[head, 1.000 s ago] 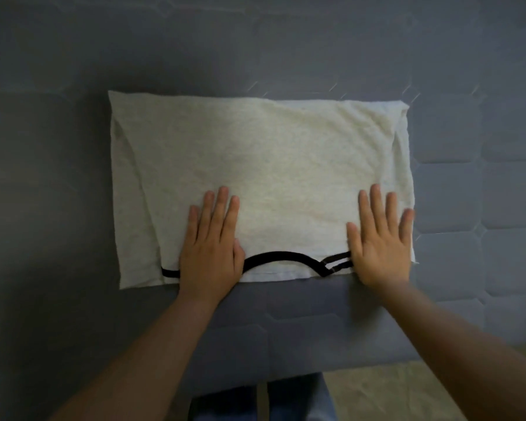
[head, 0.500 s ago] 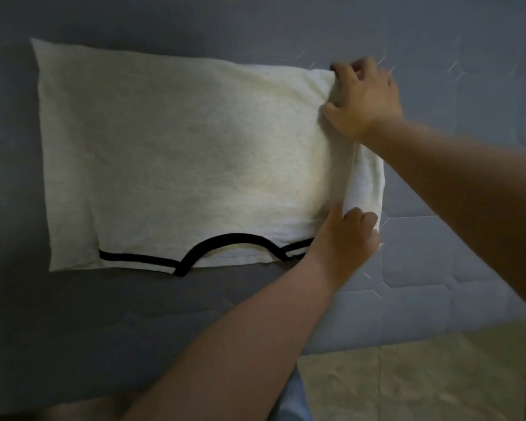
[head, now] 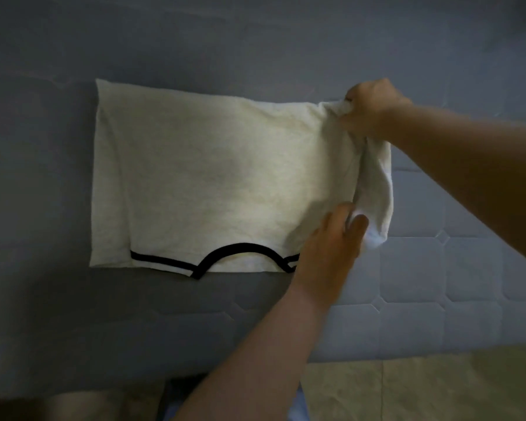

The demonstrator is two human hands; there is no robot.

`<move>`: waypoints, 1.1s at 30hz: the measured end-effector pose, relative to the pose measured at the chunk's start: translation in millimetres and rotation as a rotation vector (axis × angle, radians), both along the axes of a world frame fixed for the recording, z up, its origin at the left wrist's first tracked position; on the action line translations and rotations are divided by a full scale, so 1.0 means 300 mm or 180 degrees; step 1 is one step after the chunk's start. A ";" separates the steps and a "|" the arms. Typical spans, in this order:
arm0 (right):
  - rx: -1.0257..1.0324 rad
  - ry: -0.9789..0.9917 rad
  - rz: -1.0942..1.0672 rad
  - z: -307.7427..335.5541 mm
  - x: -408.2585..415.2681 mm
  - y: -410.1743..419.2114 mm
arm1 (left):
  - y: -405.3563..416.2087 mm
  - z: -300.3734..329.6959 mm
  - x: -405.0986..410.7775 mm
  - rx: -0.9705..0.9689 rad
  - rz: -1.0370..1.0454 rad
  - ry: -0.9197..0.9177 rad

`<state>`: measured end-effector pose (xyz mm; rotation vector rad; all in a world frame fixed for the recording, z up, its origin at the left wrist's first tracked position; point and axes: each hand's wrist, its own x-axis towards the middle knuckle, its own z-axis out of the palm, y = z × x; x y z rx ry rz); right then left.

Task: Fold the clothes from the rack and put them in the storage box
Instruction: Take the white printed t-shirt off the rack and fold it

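Right hand [head: 374,106] clenched on the far right corner of the shirt [head: 213,180], left hand [head: 331,253] pinching the near right edge, that end lifted off the bed [head: 438,268]. Rest lying flat, black-trimmed neckline [head: 240,250] toward the body. Probably light, limp, easily rumpled; best held at both corners, edge taut.

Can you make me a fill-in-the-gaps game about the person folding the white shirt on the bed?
1. Both hands grip the shirt's ____ edge.
2. The shirt lies on a quilted ____ mattress.
3. The trim along the shirt's near edge is ____.
4. The right hand holds the far corner; the ____ hand holds the near one.

Missing words: right; blue; black; left
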<state>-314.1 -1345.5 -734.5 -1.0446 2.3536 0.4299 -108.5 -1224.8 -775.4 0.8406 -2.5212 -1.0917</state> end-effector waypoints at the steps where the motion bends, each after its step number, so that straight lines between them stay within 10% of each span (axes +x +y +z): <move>1: -0.0042 -0.0069 0.0020 0.026 0.010 -0.012 | -0.002 0.020 0.026 0.0280 0.0336 0.0004; 12: -0.0737 -0.2174 -0.1771 0.146 0.222 -0.301 | -0.142 0.163 0.247 0.3269 0.3901 0.1335; 22: -0.1306 -0.3031 -0.2833 0.115 0.534 -0.546 | -0.368 0.169 0.521 0.2942 0.4964 0.1961; 33: -0.1370 -0.2508 -0.1382 -0.064 0.758 -0.691 | -0.505 -0.027 0.733 0.2375 0.5287 0.1329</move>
